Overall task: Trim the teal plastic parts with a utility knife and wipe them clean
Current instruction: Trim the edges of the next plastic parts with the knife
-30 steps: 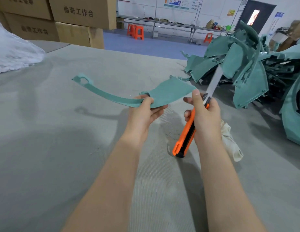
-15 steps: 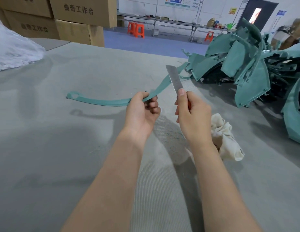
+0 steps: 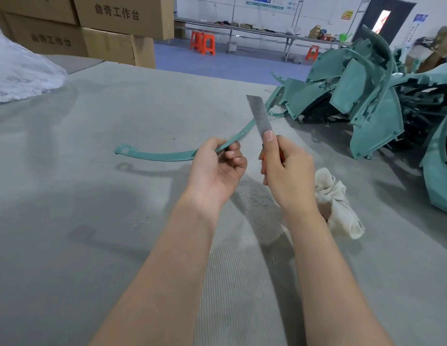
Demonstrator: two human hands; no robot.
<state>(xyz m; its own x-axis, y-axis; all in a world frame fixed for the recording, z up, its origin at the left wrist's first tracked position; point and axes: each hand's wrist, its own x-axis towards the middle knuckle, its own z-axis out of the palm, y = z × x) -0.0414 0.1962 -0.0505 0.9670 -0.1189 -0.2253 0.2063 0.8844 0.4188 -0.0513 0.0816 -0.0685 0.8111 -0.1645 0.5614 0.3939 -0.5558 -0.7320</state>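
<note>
Where the hands meet: strip (image 3: 167, 156) and knife (image 3: 261, 121) are held above the surface (image 3: 105, 245), with the blade (image 3: 256, 106) just beside the strip's far stretch; contact cannot be told.
Left hand (image 3: 217, 168): curled round the strip near its middle, thumb on top, fingers folded beneath.
Right hand (image 3: 287, 176): closed round the knife handle, of which only a sliver of orange is seen; one fingertip is pressed against the blade's base.
Strip: teal, thin, curved. The holed end is carried out to the left, clear of the surface, with its shadow cast below. The other end is run up behind the blade towards the pile (image 3: 362, 96).
Blade: grey, extended far out, pointed up and away.
Pile: teal parts heaped on the surface at the far right.
Rag (image 3: 337, 203): off-white, crumpled, laid on the surface just right of the right wrist.
Surface: grey ribbed fabric; fine curls of shaving are seen below the hands.
Beyond: boxes (image 3: 117, 21) stacked far left, orange stools (image 3: 203, 43) on a blue floor.
</note>
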